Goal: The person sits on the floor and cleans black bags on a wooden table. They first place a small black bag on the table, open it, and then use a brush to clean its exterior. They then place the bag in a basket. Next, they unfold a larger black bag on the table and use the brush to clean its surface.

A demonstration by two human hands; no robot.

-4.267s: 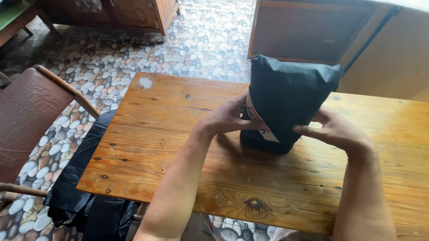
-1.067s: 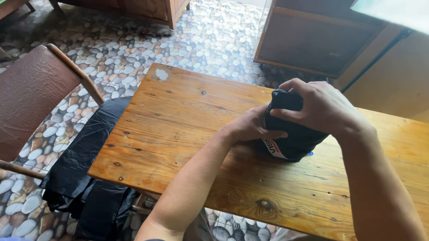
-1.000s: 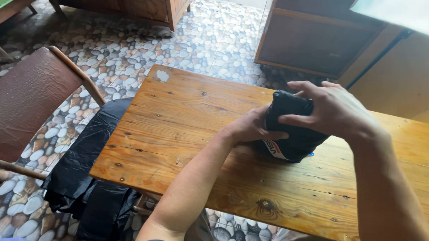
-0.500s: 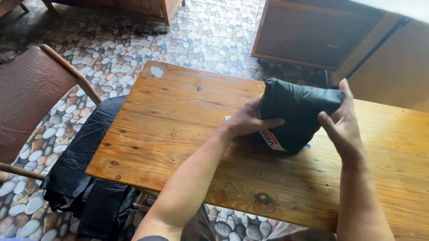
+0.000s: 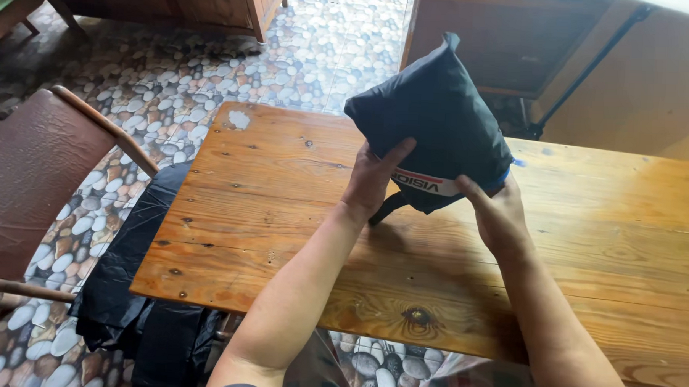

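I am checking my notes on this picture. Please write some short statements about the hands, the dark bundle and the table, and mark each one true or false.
1. Both hands hold the dark folded bundle. True: the left hand and the right hand grip its lower part.
2. The bundle lies flat on the wooden table. False: it is lifted and stands up in the hands.
3. A brown chair stands left of the table. True.
4. The floor is plain grey concrete. False: the floor shows a pebble pattern.
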